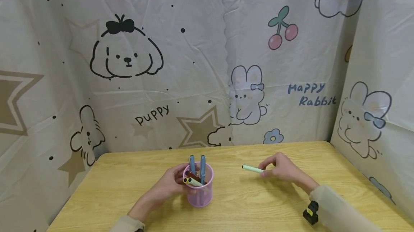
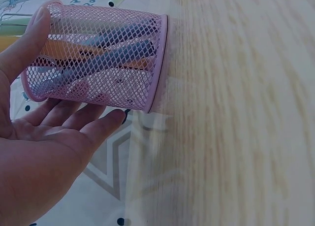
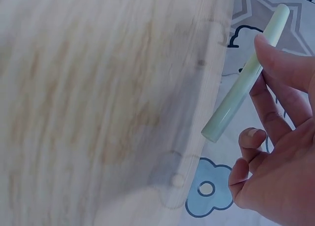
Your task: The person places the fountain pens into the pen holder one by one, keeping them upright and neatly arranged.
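Observation:
A pink mesh pen holder [image 1: 199, 199] stands on the table, left of the middle in the head view. My left hand [image 1: 170, 182] grips its side, the thumb near the rim and the fingers around the far wall in the left wrist view. Two blue pens [image 1: 202, 167] rise from the holder, beside a pale green pen [image 1: 195, 182] and other pens in red and yellow tones. To the right, my right hand [image 1: 283, 168] pinches a light green pen [image 3: 242, 85] between thumb and fingers, a little above the table. The pen's dark-tipped end points left towards the holder.
The wooden table [image 1: 245, 207] reaches back to a hanging cloth [image 1: 181, 91] printed with puppies, rabbits and stars. More printed cloth [image 1: 385, 63] hangs along the right side. A small black device [image 1: 311, 213] sits at the right sleeve's cuff.

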`<state>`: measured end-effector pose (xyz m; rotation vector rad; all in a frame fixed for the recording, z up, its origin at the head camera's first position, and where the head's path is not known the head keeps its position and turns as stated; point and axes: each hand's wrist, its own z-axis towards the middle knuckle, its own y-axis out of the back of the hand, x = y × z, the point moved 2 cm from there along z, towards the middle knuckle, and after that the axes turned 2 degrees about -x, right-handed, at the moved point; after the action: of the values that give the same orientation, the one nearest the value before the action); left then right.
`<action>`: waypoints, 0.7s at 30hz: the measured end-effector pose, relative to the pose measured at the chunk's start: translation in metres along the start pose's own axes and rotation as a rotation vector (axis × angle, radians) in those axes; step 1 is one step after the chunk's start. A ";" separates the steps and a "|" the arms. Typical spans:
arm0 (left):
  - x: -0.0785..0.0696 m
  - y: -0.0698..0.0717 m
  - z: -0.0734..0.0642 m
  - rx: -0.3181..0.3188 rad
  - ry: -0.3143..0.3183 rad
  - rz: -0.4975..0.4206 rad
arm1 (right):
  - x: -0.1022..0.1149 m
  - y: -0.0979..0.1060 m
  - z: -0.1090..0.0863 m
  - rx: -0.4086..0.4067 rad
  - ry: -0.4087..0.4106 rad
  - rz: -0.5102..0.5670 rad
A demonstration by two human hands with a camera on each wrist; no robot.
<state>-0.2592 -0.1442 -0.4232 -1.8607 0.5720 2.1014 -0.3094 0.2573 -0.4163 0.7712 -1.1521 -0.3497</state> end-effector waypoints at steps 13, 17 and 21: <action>0.001 -0.001 0.002 -0.001 0.001 -0.005 | 0.012 -0.008 -0.011 -0.012 -0.001 0.060; 0.001 0.000 0.002 -0.002 0.004 -0.008 | 0.017 -0.011 -0.012 -0.015 0.003 0.083; 0.001 0.000 0.001 0.002 -0.007 -0.008 | 0.020 -0.012 -0.013 -0.017 -0.003 0.088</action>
<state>-0.2605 -0.1438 -0.4242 -1.8514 0.5634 2.1005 -0.2883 0.2412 -0.4136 0.7035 -1.1804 -0.2872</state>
